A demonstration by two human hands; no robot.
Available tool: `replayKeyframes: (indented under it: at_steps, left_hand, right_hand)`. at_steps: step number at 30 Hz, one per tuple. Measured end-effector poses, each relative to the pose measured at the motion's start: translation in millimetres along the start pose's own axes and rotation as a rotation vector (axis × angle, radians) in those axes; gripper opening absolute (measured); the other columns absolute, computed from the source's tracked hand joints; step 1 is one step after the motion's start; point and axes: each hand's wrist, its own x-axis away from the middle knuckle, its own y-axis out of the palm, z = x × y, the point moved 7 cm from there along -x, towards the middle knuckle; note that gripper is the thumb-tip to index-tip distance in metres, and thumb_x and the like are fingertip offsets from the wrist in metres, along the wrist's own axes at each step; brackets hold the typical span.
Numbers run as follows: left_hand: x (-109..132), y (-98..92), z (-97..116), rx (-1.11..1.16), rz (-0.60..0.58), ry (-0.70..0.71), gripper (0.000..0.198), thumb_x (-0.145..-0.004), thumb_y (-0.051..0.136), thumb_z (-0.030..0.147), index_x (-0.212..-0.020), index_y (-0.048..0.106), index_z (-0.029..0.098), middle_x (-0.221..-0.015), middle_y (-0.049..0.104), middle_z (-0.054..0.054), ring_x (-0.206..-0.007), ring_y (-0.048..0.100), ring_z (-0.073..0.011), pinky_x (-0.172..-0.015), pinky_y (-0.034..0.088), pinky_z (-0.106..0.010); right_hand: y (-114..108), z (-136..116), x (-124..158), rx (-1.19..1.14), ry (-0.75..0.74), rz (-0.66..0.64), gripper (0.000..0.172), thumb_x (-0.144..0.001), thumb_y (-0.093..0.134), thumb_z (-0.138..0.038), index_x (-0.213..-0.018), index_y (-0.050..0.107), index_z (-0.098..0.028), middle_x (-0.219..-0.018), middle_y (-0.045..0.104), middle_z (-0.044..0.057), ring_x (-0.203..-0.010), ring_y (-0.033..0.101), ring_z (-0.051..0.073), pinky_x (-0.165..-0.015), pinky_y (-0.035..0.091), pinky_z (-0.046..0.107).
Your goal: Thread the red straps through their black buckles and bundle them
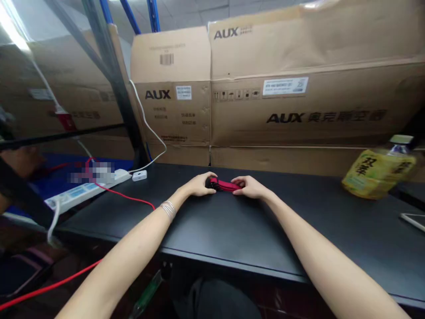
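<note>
A long, narrow red bundle [226,185] with black parts at its left end lies low over the black table, between my two hands. It looks like folded strap or webbing, but its exact kind is too small to make out. My left hand [201,184], below a wrist with silvery bracelets [168,209], is closed around the black end. At the opposite end, my right hand [250,186] grips the red part between thumb and fingers.
Cardboard boxes [299,104] wall off the back of the black table [232,230]. To the right stand a yellow-labelled bottle [378,170] and a phone-like object [413,220]. Leftward are a white power strip [88,190], a white adapter [139,175], a red cable [126,196] and another person's hand [23,161].
</note>
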Motion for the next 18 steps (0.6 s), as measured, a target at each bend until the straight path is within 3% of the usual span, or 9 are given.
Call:
replayKeyframes:
  at_steps: [8, 15, 18]
  left_hand:
    - [0.9, -1.8, 6.6, -0.009, 0.022, 0.015, 0.055, -0.066, 0.068, 0.032, -0.116, 0.051, 0.020, -0.098, 0.060, -0.004, -0.089, 0.056, -0.0206, -0.078, 0.042, -0.029]
    - [2.2, -4.0, 8.8, 0.022, 0.025, -0.014, 0.054, -0.065, 0.069, 0.030, -0.115, 0.053, 0.018, -0.079, 0.058, -0.002, -0.080, 0.056, -0.0194, -0.071, 0.042, -0.026]
    - [2.1, -4.1, 8.9, 0.037, 0.021, -0.007, 0.055, -0.065, 0.069, 0.029, -0.116, 0.052, 0.017, -0.081, 0.058, -0.002, -0.084, 0.056, -0.0202, -0.072, 0.042, -0.026]
  right_hand:
    - [2.8, -2.9, 0.3, 0.113, -0.039, 0.005, 0.033, -0.070, 0.066, -0.021, -0.102, 0.065, -0.012, -0.084, 0.067, 0.005, -0.071, 0.059, 0.015, -0.067, 0.045, 0.024]
    - [1.4, 1.8, -2.8, 0.212, -0.030, 0.058, 0.027, -0.072, 0.064, -0.024, -0.097, 0.067, -0.014, -0.078, 0.067, 0.005, -0.070, 0.059, 0.016, -0.065, 0.044, 0.024]
    - [1.2, 2.9, -3.7, 0.221, -0.035, 0.064, 0.026, -0.071, 0.065, -0.024, -0.095, 0.067, -0.015, -0.080, 0.067, 0.005, -0.071, 0.059, 0.015, -0.066, 0.044, 0.024]
